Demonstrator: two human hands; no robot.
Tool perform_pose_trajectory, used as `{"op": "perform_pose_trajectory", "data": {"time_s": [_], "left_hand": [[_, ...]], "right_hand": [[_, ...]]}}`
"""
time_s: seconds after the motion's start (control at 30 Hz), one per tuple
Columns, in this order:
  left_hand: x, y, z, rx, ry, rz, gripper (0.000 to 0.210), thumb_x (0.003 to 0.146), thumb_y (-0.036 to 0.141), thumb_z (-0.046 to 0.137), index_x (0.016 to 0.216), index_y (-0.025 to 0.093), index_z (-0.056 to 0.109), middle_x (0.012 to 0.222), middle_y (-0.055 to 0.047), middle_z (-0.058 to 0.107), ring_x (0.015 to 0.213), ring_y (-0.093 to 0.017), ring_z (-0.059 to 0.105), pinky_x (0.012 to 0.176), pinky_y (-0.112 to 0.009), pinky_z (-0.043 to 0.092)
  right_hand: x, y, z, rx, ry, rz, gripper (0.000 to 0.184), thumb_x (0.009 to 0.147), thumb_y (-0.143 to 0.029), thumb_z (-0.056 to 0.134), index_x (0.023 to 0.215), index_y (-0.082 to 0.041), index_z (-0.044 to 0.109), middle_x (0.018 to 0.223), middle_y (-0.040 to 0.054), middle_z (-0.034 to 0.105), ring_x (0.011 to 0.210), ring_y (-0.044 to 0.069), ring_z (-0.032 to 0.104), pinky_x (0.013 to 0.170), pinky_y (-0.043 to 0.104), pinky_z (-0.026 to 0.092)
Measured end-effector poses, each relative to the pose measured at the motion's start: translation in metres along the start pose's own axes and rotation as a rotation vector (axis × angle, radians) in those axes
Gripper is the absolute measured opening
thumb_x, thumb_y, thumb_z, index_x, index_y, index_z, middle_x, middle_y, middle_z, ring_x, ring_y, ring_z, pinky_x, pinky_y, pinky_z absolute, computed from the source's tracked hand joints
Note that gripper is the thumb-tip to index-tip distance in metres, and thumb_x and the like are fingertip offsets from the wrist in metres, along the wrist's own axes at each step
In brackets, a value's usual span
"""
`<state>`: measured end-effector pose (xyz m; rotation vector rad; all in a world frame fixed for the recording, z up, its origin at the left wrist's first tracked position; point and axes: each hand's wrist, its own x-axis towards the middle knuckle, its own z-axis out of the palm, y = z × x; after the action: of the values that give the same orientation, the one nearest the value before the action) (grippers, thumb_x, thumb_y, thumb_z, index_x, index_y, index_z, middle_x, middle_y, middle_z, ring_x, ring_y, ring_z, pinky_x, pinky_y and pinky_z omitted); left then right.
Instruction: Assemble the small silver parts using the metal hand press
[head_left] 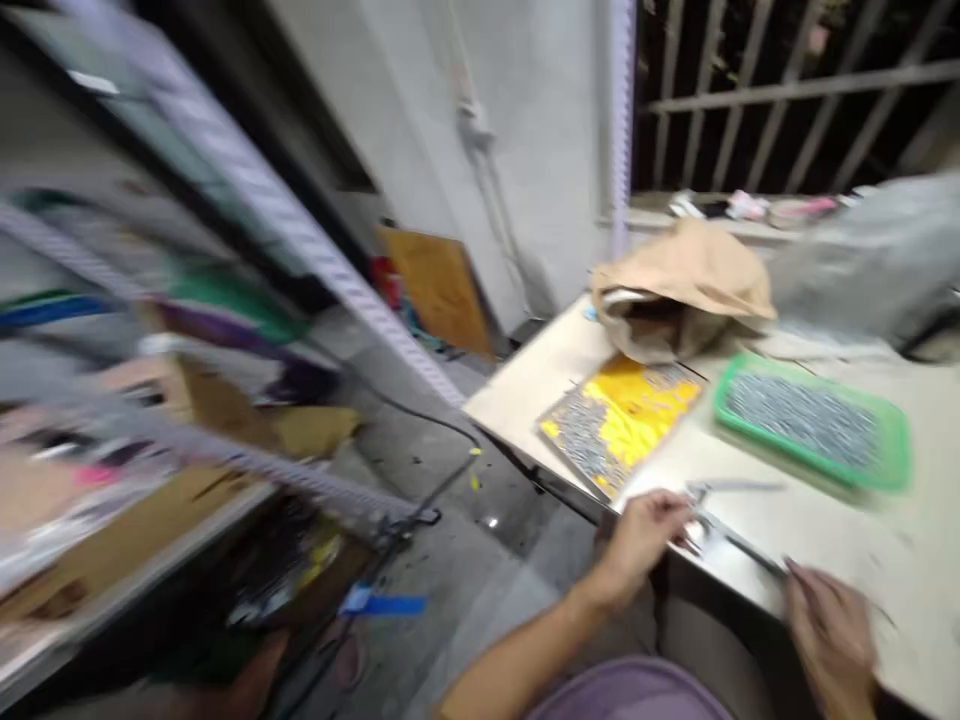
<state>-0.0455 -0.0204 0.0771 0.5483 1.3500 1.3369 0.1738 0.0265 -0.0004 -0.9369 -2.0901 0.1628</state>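
Note:
My left hand (pixel 646 540) is at the front edge of the pale table (pixel 825 530), its thumb and fingers pinched together. By its fingertips is a small shiny metal piece (pixel 699 530), blurred. A thin grey strip (pixel 742 486) lies just beyond them. A narrow dark strip (pixel 746 550) runs along the tabletop from near my left fingertips to my right hand (pixel 832 625). The right fingers are curled at that strip's end, smeared by motion. Beyond my left hand, a flat board (pixel 577 430) carries yellow material (pixel 634 405) and many small grey metal pieces.
A green tray (pixel 896 455) full of small grey metal pieces stands on the table. Behind it are an open tan bag (pixel 690 270) and a grey plastic bag (pixel 877 260). Slotted metal posts (pixel 322 220) and a cluttered shelf (pixel 135 540) stand left. A cable (pixel 397 405) crosses the floor.

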Motion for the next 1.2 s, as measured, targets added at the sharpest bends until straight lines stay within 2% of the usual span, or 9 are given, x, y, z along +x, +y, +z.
{"op": "perform_pose_trajectory", "data": {"time_s": [0.07, 0.13, 0.23, 0.37, 0.53, 0.63, 0.8, 0.97, 1.2], "left_hand": [[0.011, 0.005, -0.005, 0.1, -0.013, 0.004, 0.038, 0.062, 0.044, 0.076, 0.08, 0.012, 0.069, 0.07, -0.003, 0.067, 0.052, -0.008, 0.054, 0.054, -0.021, 0.046], [0.023, 0.004, -0.007, 0.223, -0.026, -0.025, 0.033, 0.063, 0.04, 0.075, 0.079, 0.012, 0.069, 0.068, -0.002, 0.067, 0.051, -0.008, 0.054, 0.052, -0.021, 0.046], [0.033, -0.004, -0.007, 0.387, -0.057, -0.024, 0.026, 0.065, 0.037, 0.073, 0.074, 0.012, 0.068, 0.061, 0.0, 0.064, 0.049, -0.009, 0.054, 0.05, -0.02, 0.046], [0.041, -0.018, -0.01, 0.493, -0.087, -0.047, 0.023, 0.068, 0.034, 0.069, 0.073, 0.012, 0.068, 0.05, 0.003, 0.056, 0.045, -0.008, 0.049, 0.047, -0.019, 0.043], [0.054, -0.025, -0.014, 0.665, -0.11, -0.105, 0.023, 0.068, 0.034, 0.067, 0.074, 0.012, 0.068, 0.052, 0.003, 0.058, 0.045, -0.007, 0.048, 0.045, -0.018, 0.038], [0.058, -0.026, -0.015, 0.77, -0.141, -0.116, 0.025, 0.069, 0.035, 0.066, 0.074, 0.011, 0.069, 0.051, 0.003, 0.056, 0.043, -0.007, 0.045, 0.044, -0.018, 0.034], [0.061, -0.023, -0.016, 0.875, -0.228, -0.167, 0.028, 0.069, 0.039, 0.065, 0.07, 0.011, 0.068, 0.044, 0.006, 0.048, 0.04, -0.006, 0.038, 0.041, -0.018, 0.026], [0.064, -0.019, -0.015, 0.919, -0.264, -0.246, 0.03, 0.069, 0.042, 0.065, 0.063, 0.012, 0.066, 0.04, 0.007, 0.043, 0.038, -0.006, 0.035, 0.04, -0.019, 0.026], [0.06, -0.014, -0.008, 0.917, -0.332, -0.396, 0.028, 0.069, 0.031, 0.067, 0.05, 0.015, 0.053, 0.04, 0.006, 0.045, 0.036, -0.006, 0.038, 0.039, -0.018, 0.027]], "right_hand": [[-0.008, -0.006, -0.009, -0.106, 0.077, 0.03, 0.021, 0.091, -0.018, 0.053, 0.109, -0.022, 0.063, 0.088, 0.0056, 0.063, 0.083, 0.02, 0.06, 0.077, 0.037, 0.05], [-0.005, -0.01, -0.011, -0.157, 0.107, 0.032, 0.023, 0.09, -0.014, 0.053, 0.106, -0.023, 0.065, 0.085, 0.0048, 0.065, 0.081, 0.021, 0.061, 0.075, 0.036, 0.05], [0.001, -0.012, -0.01, -0.186, 0.098, 0.075, 0.024, 0.09, -0.013, 0.05, 0.106, -0.024, 0.066, 0.085, 0.0049, 0.065, 0.08, 0.02, 0.061, 0.073, 0.036, 0.049], [-0.003, -0.013, -0.01, -0.167, 0.077, 0.097, 0.027, 0.091, -0.013, 0.049, 0.109, -0.025, 0.065, 0.087, 0.0054, 0.065, 0.081, 0.021, 0.062, 0.074, 0.037, 0.049], [-0.009, -0.011, -0.009, -0.156, 0.03, 0.149, 0.033, 0.091, -0.013, 0.046, 0.115, -0.026, 0.064, 0.09, 0.0059, 0.065, 0.084, 0.021, 0.061, 0.077, 0.039, 0.047], [-0.008, -0.011, -0.008, -0.165, 0.023, 0.176, 0.03, 0.092, -0.016, 0.046, 0.114, -0.025, 0.064, 0.092, 0.0064, 0.065, 0.087, 0.022, 0.059, 0.079, 0.038, 0.046], [-0.002, -0.009, -0.013, -0.116, -0.148, 0.201, 0.027, 0.094, -0.026, 0.049, 0.116, -0.019, 0.062, 0.096, 0.009, 0.064, 0.092, 0.024, 0.054, 0.079, 0.038, 0.045], [0.01, -0.006, -0.016, -0.139, -0.342, 0.148, 0.022, 0.093, -0.02, 0.05, 0.108, -0.018, 0.065, 0.089, 0.0081, 0.063, 0.086, 0.023, 0.051, 0.072, 0.035, 0.041], [0.025, 0.002, -0.01, -0.231, -0.413, 0.063, 0.015, 0.092, -0.018, 0.052, 0.094, -0.02, 0.067, 0.081, 0.0057, 0.062, 0.081, 0.022, 0.049, 0.073, 0.034, 0.037]]}}
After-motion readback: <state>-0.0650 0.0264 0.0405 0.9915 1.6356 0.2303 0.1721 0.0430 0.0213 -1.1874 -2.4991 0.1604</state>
